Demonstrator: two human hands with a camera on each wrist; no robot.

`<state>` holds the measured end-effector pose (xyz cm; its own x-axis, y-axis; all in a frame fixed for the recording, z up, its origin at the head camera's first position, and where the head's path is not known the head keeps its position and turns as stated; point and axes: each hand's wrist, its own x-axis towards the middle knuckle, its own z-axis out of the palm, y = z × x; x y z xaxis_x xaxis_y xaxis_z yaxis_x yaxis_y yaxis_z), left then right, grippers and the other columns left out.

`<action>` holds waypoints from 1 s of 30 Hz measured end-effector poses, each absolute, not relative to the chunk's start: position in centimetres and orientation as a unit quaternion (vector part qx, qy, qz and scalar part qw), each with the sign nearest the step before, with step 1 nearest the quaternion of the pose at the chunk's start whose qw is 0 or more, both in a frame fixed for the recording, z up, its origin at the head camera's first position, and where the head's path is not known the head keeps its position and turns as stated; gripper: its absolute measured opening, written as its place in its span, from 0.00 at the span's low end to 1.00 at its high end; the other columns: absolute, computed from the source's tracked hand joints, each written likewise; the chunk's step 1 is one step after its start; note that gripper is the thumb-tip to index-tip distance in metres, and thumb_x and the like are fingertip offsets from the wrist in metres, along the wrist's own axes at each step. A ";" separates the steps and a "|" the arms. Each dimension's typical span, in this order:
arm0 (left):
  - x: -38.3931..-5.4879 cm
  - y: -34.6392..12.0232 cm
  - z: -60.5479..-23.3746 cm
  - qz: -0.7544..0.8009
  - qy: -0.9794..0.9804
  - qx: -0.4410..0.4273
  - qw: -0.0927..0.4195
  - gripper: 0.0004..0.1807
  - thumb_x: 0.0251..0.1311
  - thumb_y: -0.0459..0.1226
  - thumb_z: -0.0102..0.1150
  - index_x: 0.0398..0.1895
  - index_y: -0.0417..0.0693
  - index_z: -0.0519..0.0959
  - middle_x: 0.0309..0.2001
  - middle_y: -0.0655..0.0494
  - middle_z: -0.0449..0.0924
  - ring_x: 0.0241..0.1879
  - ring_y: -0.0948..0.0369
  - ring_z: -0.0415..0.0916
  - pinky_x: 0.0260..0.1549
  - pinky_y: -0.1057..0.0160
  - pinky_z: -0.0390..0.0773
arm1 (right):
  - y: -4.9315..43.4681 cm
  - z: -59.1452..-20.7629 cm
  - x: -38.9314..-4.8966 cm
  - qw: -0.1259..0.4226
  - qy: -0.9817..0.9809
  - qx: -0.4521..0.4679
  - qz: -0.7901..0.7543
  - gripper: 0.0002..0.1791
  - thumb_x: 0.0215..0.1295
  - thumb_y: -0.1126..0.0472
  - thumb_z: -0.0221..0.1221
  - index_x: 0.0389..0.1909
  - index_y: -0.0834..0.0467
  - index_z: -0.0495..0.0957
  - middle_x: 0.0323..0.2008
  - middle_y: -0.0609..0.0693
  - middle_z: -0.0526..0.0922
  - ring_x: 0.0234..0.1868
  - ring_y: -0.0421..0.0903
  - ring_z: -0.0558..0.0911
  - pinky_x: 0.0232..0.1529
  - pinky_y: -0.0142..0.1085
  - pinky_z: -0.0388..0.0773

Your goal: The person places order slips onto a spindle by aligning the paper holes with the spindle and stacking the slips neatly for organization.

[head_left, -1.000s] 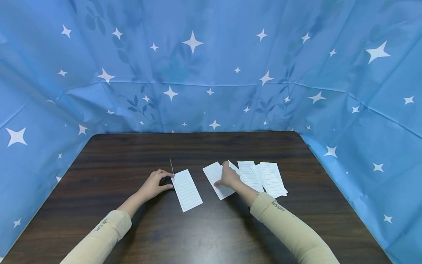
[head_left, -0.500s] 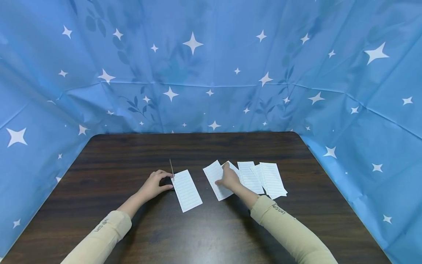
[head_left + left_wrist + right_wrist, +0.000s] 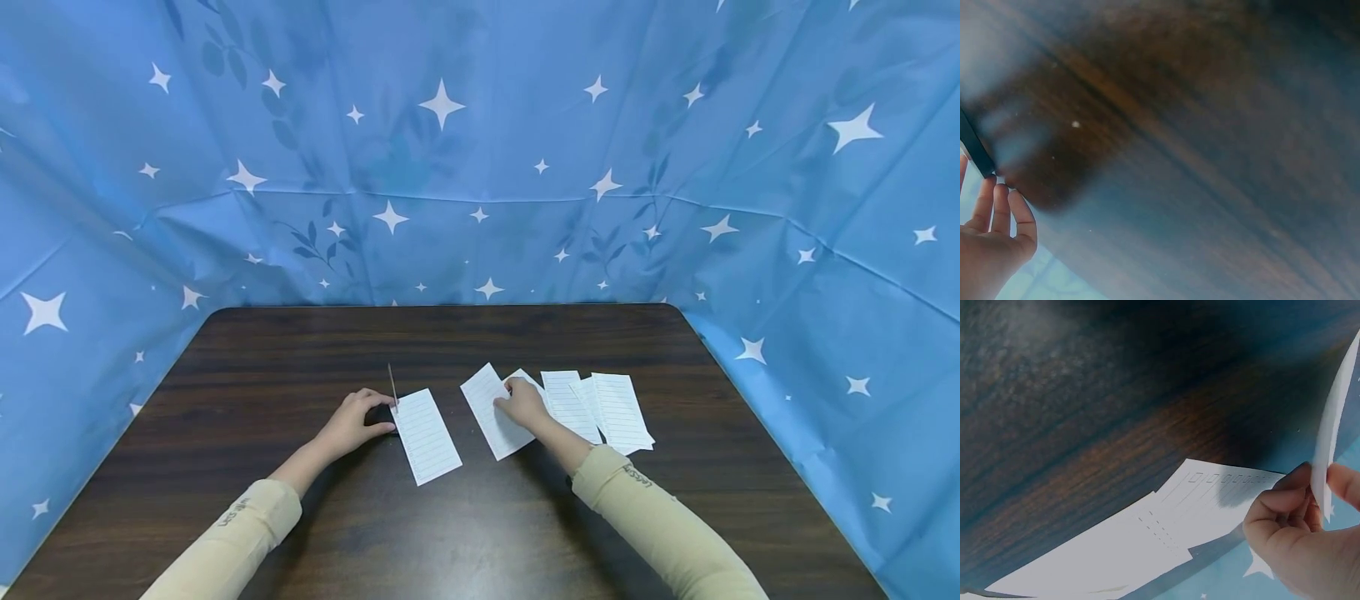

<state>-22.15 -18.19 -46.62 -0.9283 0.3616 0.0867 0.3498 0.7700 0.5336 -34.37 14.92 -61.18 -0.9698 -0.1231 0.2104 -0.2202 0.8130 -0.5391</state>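
Observation:
My left hand (image 3: 348, 427) holds the dark base (image 3: 974, 147) of a bill spike, thumb and fingers at its edge. The thin spike (image 3: 392, 382) stands upright. A white lined paper slip (image 3: 427, 437) lies over the base, its upper left corner at the spike. My right hand (image 3: 527, 407) pinches another lined slip (image 3: 487, 406) between thumb and fingers. In the right wrist view this slip (image 3: 1336, 419) is seen nearly edge-on, tilted up from the table. A further slip (image 3: 534, 385) lies partly hidden behind the right hand.
More lined slips lie to the right: one (image 3: 567, 402) beside the right hand, then an overlapping group (image 3: 618, 408). All are on a dark wood-grain table (image 3: 480, 533). A blue curtain with white stars (image 3: 480, 150) hangs behind and around the table.
The slip in my right hand has shifted slightly, its top edge swinging up and left, and the right fingers have drawn closer together on it. The left hand stays at the base.

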 end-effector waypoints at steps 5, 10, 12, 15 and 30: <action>-22.2 -18.1 -46.5 0.283 0.941 0.188 0.010 0.21 0.56 0.39 0.64 0.53 0.42 0.77 0.52 0.40 0.75 0.53 0.42 0.69 0.52 0.42 0.71 | 15.0 -59.2 -33.3 0.077 -0.936 0.114 0.324 0.13 0.54 0.53 0.59 0.17 0.53 0.70 0.13 0.46 0.68 0.14 0.43 0.65 0.14 0.35 0.61; -22.1 -18.1 -46.4 0.282 0.941 0.188 0.011 0.21 0.57 0.39 0.64 0.53 0.42 0.77 0.51 0.40 0.74 0.53 0.43 0.69 0.51 0.42 0.72 | 15.0 -59.0 -33.0 0.102 -0.925 0.132 0.341 0.15 0.61 0.51 0.54 0.17 0.54 0.69 0.12 0.44 0.64 0.13 0.42 0.62 0.14 0.34 0.58; -22.1 -18.1 -46.5 0.282 0.941 0.187 0.012 0.21 0.57 0.39 0.64 0.53 0.42 0.77 0.51 0.41 0.74 0.53 0.43 0.69 0.51 0.42 0.72 | 15.0 -58.8 -32.9 0.112 -0.926 0.127 0.338 0.13 0.61 0.52 0.54 0.21 0.55 0.73 0.13 0.44 0.66 0.14 0.41 0.64 0.15 0.34 0.59; -22.1 -18.1 -46.5 0.281 0.942 0.186 0.012 0.21 0.57 0.39 0.64 0.53 0.42 0.77 0.52 0.41 0.74 0.53 0.43 0.69 0.51 0.42 0.72 | 16.2 -64.0 -36.3 0.115 -0.926 0.120 0.339 0.15 0.61 0.46 0.55 0.26 0.53 0.78 0.17 0.44 0.71 0.18 0.42 0.67 0.18 0.34 0.61; -22.1 -18.2 -46.6 0.275 0.944 0.183 0.017 0.21 0.57 0.40 0.63 0.54 0.44 0.76 0.52 0.42 0.75 0.54 0.43 0.69 0.52 0.43 0.72 | 12.0 -44.5 -25.0 -0.003 -0.910 0.065 0.409 0.11 0.64 0.63 0.54 0.35 0.70 0.77 0.25 0.58 0.76 0.21 0.44 0.65 0.22 0.32 0.60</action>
